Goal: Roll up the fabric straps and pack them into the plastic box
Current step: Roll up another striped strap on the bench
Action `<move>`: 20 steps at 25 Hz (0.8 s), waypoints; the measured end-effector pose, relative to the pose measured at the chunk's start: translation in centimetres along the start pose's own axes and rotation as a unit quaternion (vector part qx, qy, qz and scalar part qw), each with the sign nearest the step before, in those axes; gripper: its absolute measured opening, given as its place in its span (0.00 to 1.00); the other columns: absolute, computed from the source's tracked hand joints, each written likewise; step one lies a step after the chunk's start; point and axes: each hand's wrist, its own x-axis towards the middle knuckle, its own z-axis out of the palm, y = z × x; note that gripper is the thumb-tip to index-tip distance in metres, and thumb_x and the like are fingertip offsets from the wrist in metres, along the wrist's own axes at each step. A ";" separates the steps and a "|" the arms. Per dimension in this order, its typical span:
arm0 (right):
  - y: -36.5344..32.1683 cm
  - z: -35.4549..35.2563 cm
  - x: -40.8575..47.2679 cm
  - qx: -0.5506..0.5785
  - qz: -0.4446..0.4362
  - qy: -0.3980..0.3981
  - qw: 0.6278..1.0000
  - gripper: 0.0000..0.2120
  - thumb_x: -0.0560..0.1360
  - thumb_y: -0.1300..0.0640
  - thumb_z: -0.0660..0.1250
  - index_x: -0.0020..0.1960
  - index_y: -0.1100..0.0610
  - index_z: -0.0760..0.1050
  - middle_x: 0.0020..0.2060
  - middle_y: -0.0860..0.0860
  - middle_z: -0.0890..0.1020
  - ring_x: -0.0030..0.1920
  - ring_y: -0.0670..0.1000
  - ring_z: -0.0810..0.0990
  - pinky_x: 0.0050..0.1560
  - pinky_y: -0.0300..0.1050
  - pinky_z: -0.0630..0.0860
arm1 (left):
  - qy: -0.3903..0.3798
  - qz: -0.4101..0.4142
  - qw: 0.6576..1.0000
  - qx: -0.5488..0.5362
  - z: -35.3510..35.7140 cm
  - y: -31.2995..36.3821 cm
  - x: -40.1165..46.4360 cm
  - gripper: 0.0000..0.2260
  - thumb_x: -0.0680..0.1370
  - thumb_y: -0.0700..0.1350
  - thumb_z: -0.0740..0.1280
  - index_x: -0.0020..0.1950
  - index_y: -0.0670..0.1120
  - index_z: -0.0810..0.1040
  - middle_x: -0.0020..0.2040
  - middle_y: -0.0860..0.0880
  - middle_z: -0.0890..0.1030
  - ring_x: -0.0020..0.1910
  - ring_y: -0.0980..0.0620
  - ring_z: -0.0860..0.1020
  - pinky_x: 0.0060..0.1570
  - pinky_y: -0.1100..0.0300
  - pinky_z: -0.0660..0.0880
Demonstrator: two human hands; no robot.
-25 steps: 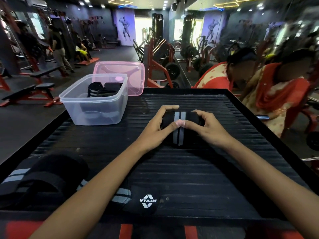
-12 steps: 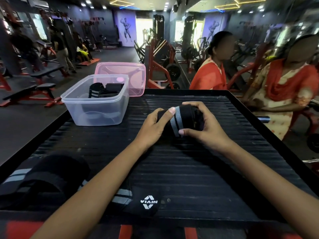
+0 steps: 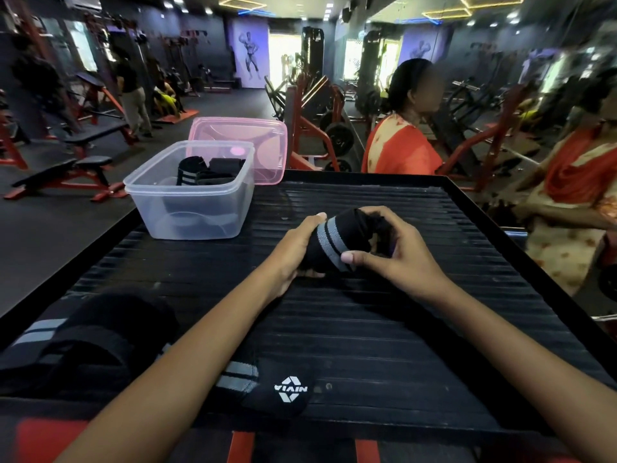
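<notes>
A rolled black strap with grey stripes (image 3: pixel 334 242) is lifted a little above the ribbed black platform (image 3: pixel 384 329). My left hand (image 3: pixel 293 248) grips its left end, and my right hand (image 3: pixel 394 252) curls round its right end, thumb pressed on the striped band. The clear plastic box (image 3: pixel 187 208) stands at the platform's far left with rolled black straps (image 3: pixel 203 172) inside. Loose unrolled straps (image 3: pixel 100 342) lie at the near left, one end showing a white logo (image 3: pixel 290 389).
The box's pink lid (image 3: pixel 263 145) leans behind it. A person in orange (image 3: pixel 400 145) stands past the platform's far edge, beside a mirror on the right. Red gym benches (image 3: pixel 66 175) and machines fill the floor on the left.
The rolled strap has come up off the platform and tilted, its stripes now slanting. My right hand has shifted round its right end. The person behind has straightened up.
</notes>
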 end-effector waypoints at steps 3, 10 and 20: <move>0.8 -0.2 0.6 0.155 0.103 0.028 0.982 0.17 0.67 0.59 0.77 0.54 0.59 0.79 0.39 0.52 0.84 0.41 0.53 0.83 0.45 0.46 0.79 | -0.001 0.105 0.994 0.009 0.3 -0.4 0.2 0.12 0.75 0.58 0.67 0.54 0.53 0.80 0.54 0.51 0.83 0.56 0.52 0.80 0.61 0.52 0.75; 0.9 -0.6 0.9 0.249 0.155 0.056 0.955 0.26 0.63 0.64 0.77 0.59 0.62 0.74 0.34 0.53 0.80 0.35 0.47 0.80 0.42 0.38 0.77 | 0.018 0.120 0.989 0.079 0.2 -0.7 0.1 0.16 0.77 0.50 0.69 0.56 0.41 0.75 0.42 0.46 0.82 0.34 0.51 0.77 0.34 0.58 0.75; -0.7 -0.9 1.0 0.054 0.001 0.060 0.997 0.20 0.68 0.72 0.73 0.56 0.55 0.78 0.42 0.51 0.79 0.43 0.45 0.78 0.50 0.37 0.76 | -0.008 0.049 0.998 -0.049 0.9 -0.4 -0.1 0.12 0.77 0.54 0.65 0.45 0.46 0.79 0.31 0.45 0.76 0.22 0.56 0.65 0.22 0.67 0.59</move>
